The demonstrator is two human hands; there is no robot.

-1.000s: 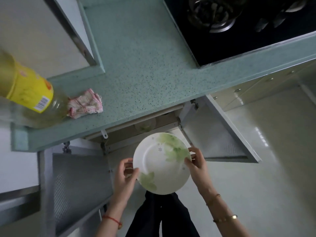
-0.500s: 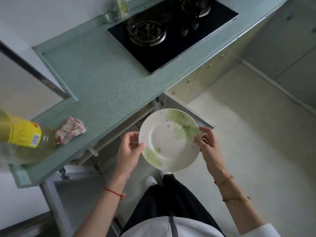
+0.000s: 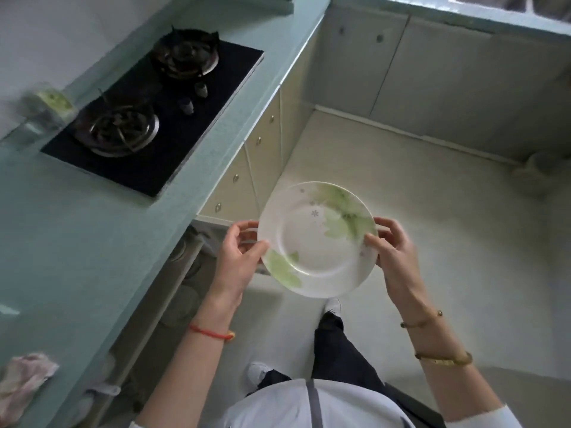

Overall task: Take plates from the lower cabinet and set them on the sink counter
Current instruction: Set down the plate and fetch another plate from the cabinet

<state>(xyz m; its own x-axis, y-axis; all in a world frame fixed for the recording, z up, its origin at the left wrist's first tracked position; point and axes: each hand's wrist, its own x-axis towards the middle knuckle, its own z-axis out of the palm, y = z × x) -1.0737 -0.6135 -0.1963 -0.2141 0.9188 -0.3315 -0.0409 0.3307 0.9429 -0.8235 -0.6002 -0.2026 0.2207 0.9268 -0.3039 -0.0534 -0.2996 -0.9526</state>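
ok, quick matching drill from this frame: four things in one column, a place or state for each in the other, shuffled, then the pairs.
1. plate
2. gas hob
3. pink cloth
4. red string bracelet

A. set into the counter
B. on the left wrist
C. held by both hands
D. lying on the counter's near end

Pairs: 1-C, 2-A, 3-D, 4-B

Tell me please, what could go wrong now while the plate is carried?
The plate is held over bare floor only by its rim, left hand and right hand on opposite edges; a slip could break it. The open cabinet door beside the person's legs might catch a knee when turning.
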